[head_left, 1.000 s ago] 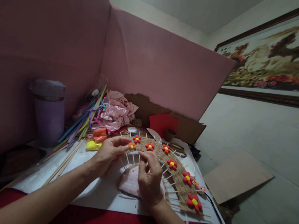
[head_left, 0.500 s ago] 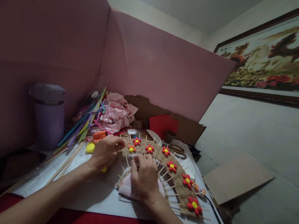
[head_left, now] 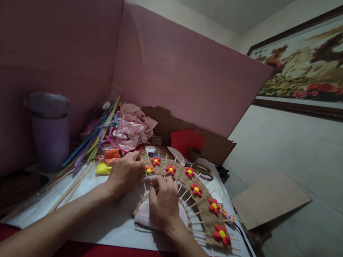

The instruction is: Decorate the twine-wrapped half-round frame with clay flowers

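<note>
A woven twine arch [head_left: 207, 212] with thin sticks through it lies on the white sheet. Red flowers with yellow centres [head_left: 196, 189] dot it, and a smaller orange flower [head_left: 149, 169] is near its upper left. My left hand [head_left: 127, 173] is closed at the arch's left part, its fingertips on the twine beside the orange flower. My right hand [head_left: 164, 200] has its fingers bent together at the arch's inner edge, above the pale half-round centre piece [head_left: 143, 214]. What its fingertips hold is too small to make out.
A purple lidded bin [head_left: 49, 137] stands at the left, near colourful pipe cleaners [head_left: 98, 139] and wooden sticks [head_left: 72, 187]. Behind are crumpled pink cloth [head_left: 135, 125], a red sheet [head_left: 185, 142] and scissors [head_left: 203, 170]. A yellow packet [head_left: 103, 168] lies left; a black cable [head_left: 246, 241] runs right.
My left hand has moved slightly right and down along the arch, and its fingers sit closer to the orange flower. My right hand has barely moved. The view has shifted slightly.
</note>
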Demonstrator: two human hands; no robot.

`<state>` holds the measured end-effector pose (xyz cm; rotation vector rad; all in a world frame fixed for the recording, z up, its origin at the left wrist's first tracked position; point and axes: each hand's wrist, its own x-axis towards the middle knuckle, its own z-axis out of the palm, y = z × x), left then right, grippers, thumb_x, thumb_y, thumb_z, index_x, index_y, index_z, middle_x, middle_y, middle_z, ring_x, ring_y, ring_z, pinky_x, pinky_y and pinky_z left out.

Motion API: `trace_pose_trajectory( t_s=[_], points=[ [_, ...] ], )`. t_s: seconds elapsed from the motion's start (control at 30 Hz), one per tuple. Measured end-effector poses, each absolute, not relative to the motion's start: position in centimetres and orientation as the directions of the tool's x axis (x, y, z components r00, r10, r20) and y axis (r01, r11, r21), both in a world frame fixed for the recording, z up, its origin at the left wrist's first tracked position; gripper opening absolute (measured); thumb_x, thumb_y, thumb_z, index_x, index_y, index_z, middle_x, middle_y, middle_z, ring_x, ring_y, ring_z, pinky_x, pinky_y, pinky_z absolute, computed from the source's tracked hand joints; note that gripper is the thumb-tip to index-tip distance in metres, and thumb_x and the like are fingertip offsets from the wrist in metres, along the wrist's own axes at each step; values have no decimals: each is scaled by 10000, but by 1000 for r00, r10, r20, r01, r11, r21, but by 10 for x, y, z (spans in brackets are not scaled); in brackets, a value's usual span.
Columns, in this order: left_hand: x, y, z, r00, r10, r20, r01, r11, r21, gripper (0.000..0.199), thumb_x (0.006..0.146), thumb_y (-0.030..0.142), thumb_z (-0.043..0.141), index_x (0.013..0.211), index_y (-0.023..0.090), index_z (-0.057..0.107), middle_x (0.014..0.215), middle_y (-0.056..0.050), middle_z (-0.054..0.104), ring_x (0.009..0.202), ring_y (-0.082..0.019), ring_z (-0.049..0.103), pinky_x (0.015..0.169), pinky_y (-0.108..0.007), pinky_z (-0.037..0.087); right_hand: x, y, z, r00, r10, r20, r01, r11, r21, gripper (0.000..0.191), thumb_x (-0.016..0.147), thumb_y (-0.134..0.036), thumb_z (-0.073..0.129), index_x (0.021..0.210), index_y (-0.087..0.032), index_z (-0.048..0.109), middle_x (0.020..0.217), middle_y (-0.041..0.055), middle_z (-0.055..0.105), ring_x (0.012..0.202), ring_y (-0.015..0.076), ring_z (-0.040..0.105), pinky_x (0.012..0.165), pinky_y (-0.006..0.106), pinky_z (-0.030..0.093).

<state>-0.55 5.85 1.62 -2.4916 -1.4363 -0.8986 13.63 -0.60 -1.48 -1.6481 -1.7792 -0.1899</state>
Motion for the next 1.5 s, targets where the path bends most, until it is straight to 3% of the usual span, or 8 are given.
trace_pose_trajectory(
  t_s=[1.07,1.2,1.33,1.5],
  points=[
    [-6,63,13,390,749,536,819,-548,169,259,809,368,491,729,235,698,799,-22,553,662,-142,477,522,-249,221,138,-7,-15,49,822,567,914,192,-358,142,751,-132,513,832,-208,602,782,43,556,772,193,460,720,294,313],
    [-12,59,18,383,749,541,809,-555,196,227,812,261,479,837,267,705,845,-19,570,676,-134,507,524,-240,256,138,-7,-14,53,822,568,915,187,-357,138,754,-136,514,830,-210,601,785,41,559,776,191,463,730,296,309],
    [-17,50,18,386,739,552,835,-535,133,335,789,122,439,875,302,707,872,-30,572,720,-147,527,529,-246,288,138,-7,-14,47,819,572,922,185,-340,148,748,-126,509,823,-213,602,779,37,563,769,187,462,714,287,305],
    [-15,41,15,510,682,524,804,-594,-9,266,808,199,482,935,310,687,917,-64,548,810,-196,526,501,-249,299,138,-8,-14,42,814,579,927,184,-326,151,751,-119,502,821,-210,600,778,37,558,771,189,461,707,286,302]
  ],
)
